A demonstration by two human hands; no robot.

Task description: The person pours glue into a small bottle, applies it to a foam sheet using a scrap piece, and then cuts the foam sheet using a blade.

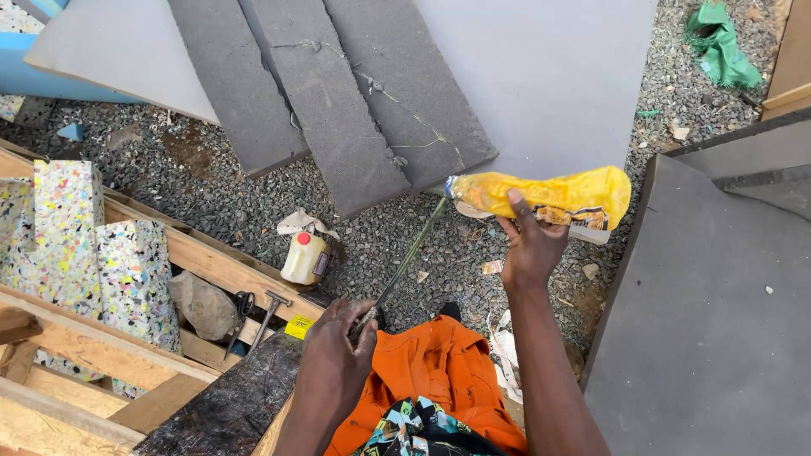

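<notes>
My right hand [530, 245] grips a squashed yellow plastic bottle [549, 196], held sideways over the gravel with its mouth pointing left. My left hand [336, 355] is closed around the near end of a thin rod [405, 262], maybe a brush handle. The rod runs up and right to the bottle's mouth, where its tip seems to enter the opening. Orange clothing [431, 363] lies below, between my arms.
Grey foam slabs [338, 110] lie on gravel ahead, and a dark grey sheet [710, 321] lies at right. A small yellowish jug with a red cap [306, 256] stands by a wooden frame [127, 355] holding speckled foam blocks [68, 236], a stone, scissors and a hammer [269, 314].
</notes>
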